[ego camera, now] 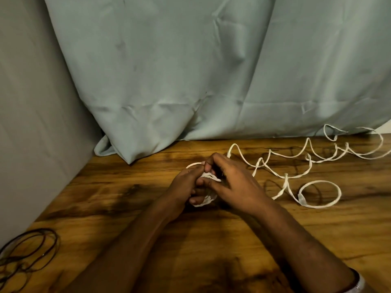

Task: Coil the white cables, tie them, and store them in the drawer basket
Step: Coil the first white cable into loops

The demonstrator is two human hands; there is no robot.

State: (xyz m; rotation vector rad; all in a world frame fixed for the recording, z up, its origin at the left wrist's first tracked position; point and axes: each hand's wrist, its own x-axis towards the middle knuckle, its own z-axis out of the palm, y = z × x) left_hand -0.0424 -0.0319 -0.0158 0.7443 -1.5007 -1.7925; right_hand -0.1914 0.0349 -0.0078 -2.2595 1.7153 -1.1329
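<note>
Item: white cable coil (206, 188), sitting between both hands over the wooden bench (211, 240). Left hand (186, 187): fingers (195, 200) curling round the near side of the coil, thumb pressing toward the top of it. Right hand (234, 185): fingers (208, 182) bending over the top of the coil and pinching its strands against the left thumb. A thin loop of the coil is sticking out just beyond the left fingertips, on the far side.

Item: loose white cable (296, 176), lying on the bench to the right of the right fingers. It is running from behind the right hand in wavy bends toward the far right edge, crossing itself several times. One round loop is resting well to the right of the right hand, on the near side of the bends. Whether this length is joining the coil under the hands cannot be told.

Item: dark cables (27, 252), lying in overlapping loops at the bench's near left corner, well apart from the left fingers.

Item: pale blue-green curtain (190, 70), hanging beyond both hands, its hem resting on the far edge of the bench.

Item: grey wall (31, 123), standing to the left of the left hand.

Item: light cuff (359, 282), showing on the right wrist at the lower right.
</note>
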